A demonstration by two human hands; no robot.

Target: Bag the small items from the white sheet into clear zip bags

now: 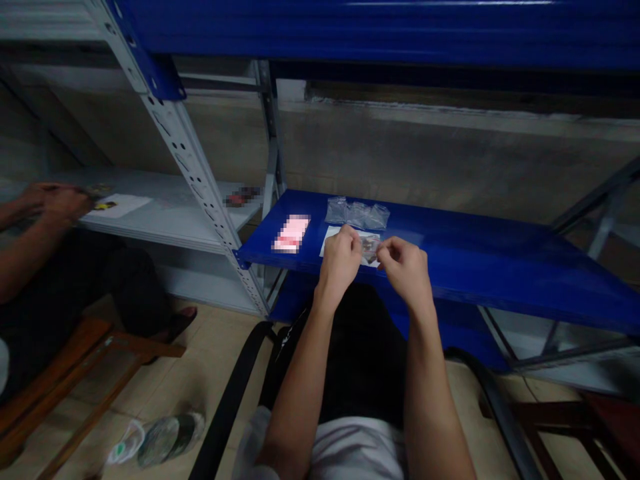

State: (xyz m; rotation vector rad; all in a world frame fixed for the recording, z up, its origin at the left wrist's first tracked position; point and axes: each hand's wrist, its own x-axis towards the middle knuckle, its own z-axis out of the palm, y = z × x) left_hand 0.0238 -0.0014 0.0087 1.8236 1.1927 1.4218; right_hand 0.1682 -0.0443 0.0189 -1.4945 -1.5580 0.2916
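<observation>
Between my two hands is a small clear plastic bag [369,248] with something dark brown in it, too small to name. My left hand [343,252] pinches the bag's left side. At the right side, my right hand [404,259] has its thumb and fingertips closed on the bag's edge. Beneath them lies a white sheet of paper [330,235] on the blue shelf [480,257]. Just behind the paper, several clear plastic bags [357,213] lie in a row.
A blurred-out pink and white rectangle [292,233] lies left of the paper. A grey perforated post [193,167] divides the blue shelf from a white shelf [175,213], where another person's hands [63,200] work. A large plastic bottle [170,437] lies on the floor beside a wooden bench [95,360].
</observation>
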